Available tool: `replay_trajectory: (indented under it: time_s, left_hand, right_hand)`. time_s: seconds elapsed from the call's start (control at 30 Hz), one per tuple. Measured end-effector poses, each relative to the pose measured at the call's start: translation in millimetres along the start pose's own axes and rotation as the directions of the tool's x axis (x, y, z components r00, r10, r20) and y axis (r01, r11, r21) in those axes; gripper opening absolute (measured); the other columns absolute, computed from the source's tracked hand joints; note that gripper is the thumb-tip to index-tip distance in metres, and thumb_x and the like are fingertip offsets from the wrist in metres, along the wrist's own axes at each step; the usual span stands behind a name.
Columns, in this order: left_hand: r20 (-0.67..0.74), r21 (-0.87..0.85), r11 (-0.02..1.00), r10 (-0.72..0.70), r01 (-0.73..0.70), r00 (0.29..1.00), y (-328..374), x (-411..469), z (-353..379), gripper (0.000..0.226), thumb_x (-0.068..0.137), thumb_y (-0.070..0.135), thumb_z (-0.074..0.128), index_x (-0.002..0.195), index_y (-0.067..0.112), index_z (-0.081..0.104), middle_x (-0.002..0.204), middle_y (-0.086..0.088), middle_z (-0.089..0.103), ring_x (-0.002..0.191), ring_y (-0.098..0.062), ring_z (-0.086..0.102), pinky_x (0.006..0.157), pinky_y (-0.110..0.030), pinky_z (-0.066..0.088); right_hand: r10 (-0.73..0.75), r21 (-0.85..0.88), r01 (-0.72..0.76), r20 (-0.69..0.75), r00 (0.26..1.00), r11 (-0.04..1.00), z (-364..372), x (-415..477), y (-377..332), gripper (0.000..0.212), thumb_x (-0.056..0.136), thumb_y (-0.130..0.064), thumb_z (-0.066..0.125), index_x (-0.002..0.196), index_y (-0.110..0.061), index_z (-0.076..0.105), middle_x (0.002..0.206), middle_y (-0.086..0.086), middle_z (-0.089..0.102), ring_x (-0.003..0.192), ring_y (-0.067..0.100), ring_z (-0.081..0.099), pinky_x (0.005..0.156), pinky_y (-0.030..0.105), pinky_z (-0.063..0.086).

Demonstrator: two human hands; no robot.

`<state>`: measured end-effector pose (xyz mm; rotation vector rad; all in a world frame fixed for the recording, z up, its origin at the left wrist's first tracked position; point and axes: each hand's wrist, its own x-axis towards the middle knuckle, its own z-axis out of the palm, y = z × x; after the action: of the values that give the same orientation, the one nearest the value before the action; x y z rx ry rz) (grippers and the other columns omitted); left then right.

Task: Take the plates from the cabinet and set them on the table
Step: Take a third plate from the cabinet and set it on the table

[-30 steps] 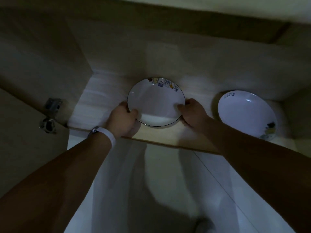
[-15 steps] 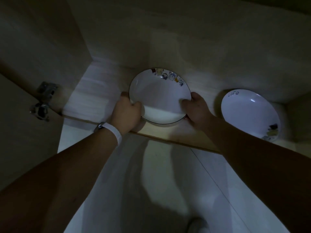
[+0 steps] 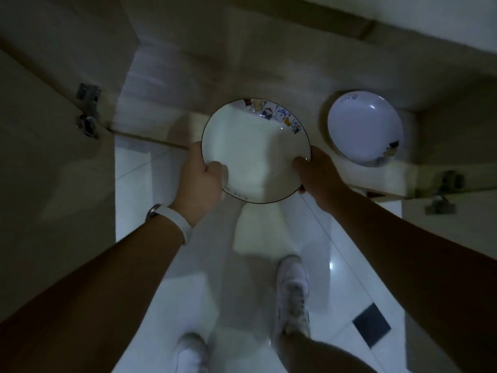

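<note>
Between both hands, white black-rimmed plate with coloured drawings

The plate on the shelf carries one short dark word at its far rim, apparently "Life". Blur prevents confirmation. Small rim marks on the held plate are illegible.

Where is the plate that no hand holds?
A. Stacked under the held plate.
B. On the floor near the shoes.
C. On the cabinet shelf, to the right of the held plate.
C: the free plate lies on the cabinet shelf, right of the held plate, which the left hand and right hand grip by its rim.
</note>
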<state>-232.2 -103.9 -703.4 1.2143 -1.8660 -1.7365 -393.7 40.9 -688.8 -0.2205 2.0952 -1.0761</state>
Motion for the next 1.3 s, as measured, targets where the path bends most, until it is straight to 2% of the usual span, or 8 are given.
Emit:
replay_trajectory:
  time_s: [0.23, 0.4, 0.6, 0.7, 0.8, 0.9, 1.13, 1.3]
  left_hand:
    - [0.055, 0.018, 0.997, -0.078, 0.077, 0.995, 41, -91, -6, 0.049, 0.092, -0.004, 0.046, 0.135, 0.018, 0.046, 0.105, 0.023, 0.056, 0.089, 0.013, 0.055, 0.067, -0.003, 0.045]
    - [0.101, 0.0, 0.998, -0.067, 0.067, 0.993, 84, -143, -23, 0.057, 0.089, -0.005, 0.05, 0.135, 0.029, 0.046, 0.113, 0.026, 0.057, 0.097, 0.015, 0.057, 0.077, -0.007, 0.05]
    - [0.147, -0.091, 0.99, -0.09, 0.104, 0.985, 159, -218, -54, 0.057, 0.08, 0.006, 0.06, 0.127, 0.034, 0.044, 0.114, 0.019, 0.059, 0.094, 0.012, 0.06, 0.074, -0.01, 0.052]
    - [0.207, -0.083, 0.989, -0.104, 0.123, 0.973, 204, -254, -75, 0.057, 0.074, 0.015, 0.058, 0.125, 0.038, 0.046, 0.113, 0.018, 0.062, 0.098, 0.004, 0.062, 0.078, -0.018, 0.054]
    - [0.28, -0.041, 0.992, -0.106, 0.122, 0.954, 256, -287, -97, 0.052, 0.076, 0.016, 0.059, 0.116, 0.047, 0.051, 0.112, 0.017, 0.065, 0.103, -0.005, 0.063, 0.088, -0.039, 0.055]
    - [0.343, -0.036, 0.993, -0.096, 0.115, 0.934, 310, -321, -111, 0.05, 0.081, 0.01, 0.062, 0.117, 0.043, 0.054, 0.115, 0.011, 0.066, 0.107, -0.018, 0.063, 0.091, -0.057, 0.051]
    - [0.485, -0.044, 0.999, 0.022, -0.001, 0.874, 419, -390, -101, 0.049, 0.072, 0.016, 0.06, 0.117, 0.034, 0.059, 0.112, 0.009, 0.069, 0.103, -0.016, 0.065, 0.089, -0.045, 0.052]
    - [0.637, -0.098, 0.993, 0.114, -0.067, 0.763, 476, -441, -68, 0.044, 0.072, 0.014, 0.057, 0.111, 0.034, 0.06, 0.102, 0.019, 0.071, 0.094, -0.004, 0.066, 0.072, -0.02, 0.052]
  right_hand:
    - [0.081, -0.018, -0.081, -0.002, 0.997, 0.997, -34, -101, -7, 0.024, 0.088, -0.009, 0.048, 0.107, -0.024, 0.054, 0.086, 0.008, 0.06, 0.064, 0.019, 0.053, 0.044, 0.028, 0.042]
    - [0.073, 0.013, -0.072, -0.046, 0.996, 0.997, -55, -170, -30, 0.027, 0.086, -0.006, 0.049, 0.088, -0.033, 0.054, 0.078, 0.004, 0.058, 0.06, 0.015, 0.052, 0.046, 0.029, 0.043]
    - [0.113, 0.113, -0.098, -0.128, 0.985, 0.989, -74, -266, -74, 0.033, 0.085, -0.01, 0.054, 0.115, -0.022, 0.056, 0.097, -0.006, 0.063, 0.084, 0.007, 0.06, 0.06, 0.019, 0.046]
    - [0.129, 0.163, -0.103, -0.156, 0.979, 0.981, -85, -329, -107, 0.033, 0.083, -0.013, 0.055, 0.115, -0.02, 0.058, 0.099, -0.004, 0.065, 0.089, 0.012, 0.062, 0.066, 0.021, 0.048]
    - [0.159, 0.199, -0.117, -0.208, 0.965, 0.973, -103, -397, -142, 0.034, 0.075, -0.016, 0.051, 0.107, -0.021, 0.059, 0.095, 0.003, 0.066, 0.089, 0.023, 0.064, 0.07, 0.036, 0.056]
    - [0.186, 0.25, -0.119, -0.264, 0.946, 0.961, -125, -464, -177, 0.03, 0.08, -0.01, 0.051, 0.107, -0.021, 0.056, 0.095, 0.006, 0.065, 0.083, 0.022, 0.063, 0.064, 0.032, 0.055]
    - [0.184, 0.36, -0.001, -0.473, 0.862, 0.933, -180, -590, -218, 0.033, 0.075, -0.011, 0.053, 0.097, -0.035, 0.059, 0.096, -0.006, 0.07, 0.089, 0.015, 0.067, 0.077, 0.039, 0.056]
    - [0.227, 0.412, 0.06, -0.61, 0.759, 0.909, -210, -678, -215, 0.041, 0.078, -0.005, 0.053, 0.105, -0.034, 0.061, 0.099, -0.013, 0.07, 0.093, 0.008, 0.066, 0.081, 0.035, 0.057]
